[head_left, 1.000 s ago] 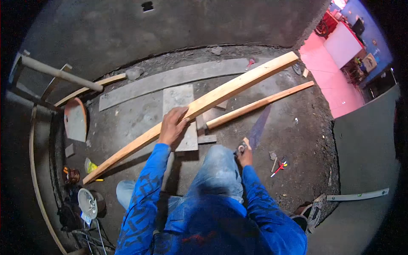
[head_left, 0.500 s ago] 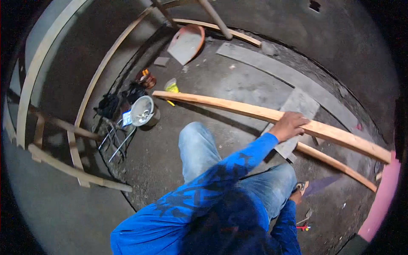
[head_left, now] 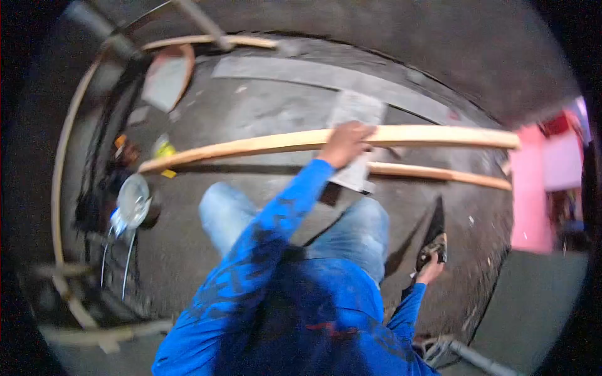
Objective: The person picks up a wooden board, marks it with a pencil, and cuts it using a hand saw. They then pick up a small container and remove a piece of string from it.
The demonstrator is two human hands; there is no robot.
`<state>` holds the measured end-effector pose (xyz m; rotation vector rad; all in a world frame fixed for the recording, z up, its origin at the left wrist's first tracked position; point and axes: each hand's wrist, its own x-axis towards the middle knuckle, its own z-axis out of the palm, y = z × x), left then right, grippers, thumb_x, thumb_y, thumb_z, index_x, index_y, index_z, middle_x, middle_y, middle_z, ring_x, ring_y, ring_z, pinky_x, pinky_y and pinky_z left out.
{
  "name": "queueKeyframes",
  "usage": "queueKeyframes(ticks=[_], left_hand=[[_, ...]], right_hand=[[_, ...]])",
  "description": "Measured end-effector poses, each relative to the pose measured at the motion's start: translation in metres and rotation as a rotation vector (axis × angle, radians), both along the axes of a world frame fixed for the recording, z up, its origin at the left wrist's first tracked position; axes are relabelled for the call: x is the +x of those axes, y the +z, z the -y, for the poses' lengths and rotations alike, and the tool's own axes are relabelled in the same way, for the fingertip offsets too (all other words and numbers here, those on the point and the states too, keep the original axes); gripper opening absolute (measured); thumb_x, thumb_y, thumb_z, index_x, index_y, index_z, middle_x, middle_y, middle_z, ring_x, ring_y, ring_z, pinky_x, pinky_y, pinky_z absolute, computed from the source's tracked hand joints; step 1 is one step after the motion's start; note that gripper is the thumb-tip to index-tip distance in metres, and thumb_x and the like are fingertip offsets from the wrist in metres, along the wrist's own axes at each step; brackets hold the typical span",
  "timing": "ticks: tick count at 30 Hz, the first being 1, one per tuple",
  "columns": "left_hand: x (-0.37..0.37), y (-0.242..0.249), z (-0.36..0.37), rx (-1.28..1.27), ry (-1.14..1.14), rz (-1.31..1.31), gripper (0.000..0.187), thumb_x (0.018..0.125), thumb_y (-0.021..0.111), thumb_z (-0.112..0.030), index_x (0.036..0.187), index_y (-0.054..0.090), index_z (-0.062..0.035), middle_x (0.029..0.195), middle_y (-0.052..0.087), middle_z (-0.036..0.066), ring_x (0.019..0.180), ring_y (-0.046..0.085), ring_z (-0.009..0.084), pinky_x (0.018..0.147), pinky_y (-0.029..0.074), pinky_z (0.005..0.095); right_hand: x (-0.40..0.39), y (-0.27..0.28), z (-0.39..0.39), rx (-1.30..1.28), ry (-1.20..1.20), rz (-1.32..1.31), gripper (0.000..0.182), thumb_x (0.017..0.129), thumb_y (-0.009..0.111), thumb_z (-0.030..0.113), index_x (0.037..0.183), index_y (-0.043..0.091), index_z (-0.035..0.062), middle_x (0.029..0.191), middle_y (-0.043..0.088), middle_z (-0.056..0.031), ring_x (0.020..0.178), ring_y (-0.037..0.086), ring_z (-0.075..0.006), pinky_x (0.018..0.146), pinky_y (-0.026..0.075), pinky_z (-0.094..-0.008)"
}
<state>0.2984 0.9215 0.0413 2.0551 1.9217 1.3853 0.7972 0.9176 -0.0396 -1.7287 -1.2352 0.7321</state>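
My left hand is closed over the top of a long wooden beam, near its middle. Under the beam lies a flat grey board. In my right hand is a handsaw, held by its handle to the right of my knee. The saw's dark blade points forward, apart from the wood. A second, shorter wooden strip lies on the near side of the beam, partly hidden by the grey board and my left hand.
To the left stand a bucket and a yellow packet. A rounded scoop-like pan sits farther back. A long grey plank runs along the far wall. Pink sheeting hangs at the right, beside the beam's end.
My view has swung to the right. The handsaw has come out from beside my knee and its blade now points forward instead of sideways. My left hand stays on the beam.
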Motion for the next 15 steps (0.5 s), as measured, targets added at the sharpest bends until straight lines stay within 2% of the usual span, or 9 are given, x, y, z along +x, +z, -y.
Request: queueKeyframes(ticks=[2,3,5,6,9,11,13,15], left_hand=[[0.000,0.006,0.003,-0.077,0.012,0.022,0.042,0.078,0.068,-0.025,0.117,0.061,-0.0129,0.092,0.059,0.011,0.093,0.056,0.0310,0.081,0.045,0.0431],[-0.002,0.015,0.005,-0.123,-0.018,0.016,0.041,0.078,0.068,-0.023,0.117,0.061,-0.0131,0.094,0.058,0.010,0.095,0.055,0.0294,0.082,0.044,0.0414],[-0.013,0.018,0.010,-0.101,-0.022,0.000,0.042,0.078,0.069,-0.020,0.118,0.061,-0.0139,0.096,0.060,0.010,0.094,0.056,0.0302,0.082,0.045,0.0424],[-0.016,0.022,0.013,-0.086,-0.024,0.008,0.042,0.078,0.070,-0.019,0.118,0.061,-0.0140,0.097,0.060,0.011,0.095,0.057,0.0311,0.082,0.045,0.0429],[-0.035,0.034,0.018,-0.106,-0.058,0.003,0.044,0.080,0.066,-0.014,0.123,0.058,-0.0118,0.102,0.060,0.015,0.096,0.057,0.0357,0.085,0.047,0.0433],[-0.046,0.035,0.020,-0.111,-0.002,-0.004,0.045,0.080,0.066,-0.014,0.124,0.058,-0.0124,0.103,0.061,0.015,0.096,0.057,0.0356,0.086,0.047,0.0435],[-0.060,0.033,0.027,-0.129,0.013,-0.014,0.045,0.081,0.066,-0.015,0.125,0.058,-0.0132,0.106,0.061,0.015,0.097,0.057,0.0357,0.087,0.046,0.0432],[-0.067,0.030,0.039,-0.238,0.019,0.007,0.046,0.081,0.067,-0.015,0.126,0.057,-0.0133,0.111,0.060,0.015,0.100,0.057,0.0355,0.089,0.046,0.0429]], right_hand=[[-0.034,0.084,0.036,0.022,-0.136,-0.180,0.031,0.079,0.064,0.012,0.105,0.061,-0.0039,0.093,0.063,-0.0074,0.078,0.058,-0.0184,0.071,0.048,-0.0336],[-0.025,0.101,0.042,0.053,-0.165,-0.182,0.031,0.079,0.064,0.012,0.105,0.061,-0.0039,0.093,0.063,-0.0074,0.078,0.058,-0.0184,0.071,0.048,-0.0336],[-0.016,0.125,0.068,0.236,-0.033,-0.030,0.032,0.079,0.064,0.015,0.104,0.062,-0.0041,0.093,0.064,-0.0082,0.076,0.059,-0.0191,0.071,0.048,-0.0341],[-0.020,0.159,0.081,0.205,-0.020,0.057,0.031,0.079,0.064,0.015,0.103,0.061,-0.0051,0.094,0.064,-0.0088,0.079,0.059,-0.0193,0.075,0.048,-0.0339],[0.006,0.189,0.091,0.384,-0.062,-0.210,0.027,0.081,0.061,0.012,0.102,0.060,-0.0049,0.102,0.062,-0.0113,0.088,0.059,-0.0209,0.080,0.048,-0.0350],[0.024,0.193,0.089,0.516,-0.153,-0.086,0.021,0.084,0.058,0.011,0.099,0.061,-0.0036,0.105,0.062,-0.0133,0.092,0.060,-0.0218,0.085,0.048,-0.0356],[0.034,0.199,0.097,0.451,-0.183,0.425,0.022,0.088,0.054,0.012,0.102,0.062,-0.0037,0.110,0.062,-0.0159,0.099,0.059,-0.0234,0.091,0.047,-0.0362],[0.033,0.206,0.103,0.604,0.031,0.445,0.031,0.090,0.051,0.013,0.114,0.062,-0.0034,0.116,0.060,-0.0183,0.107,0.057,-0.0280,0.097,0.046,-0.0407]])
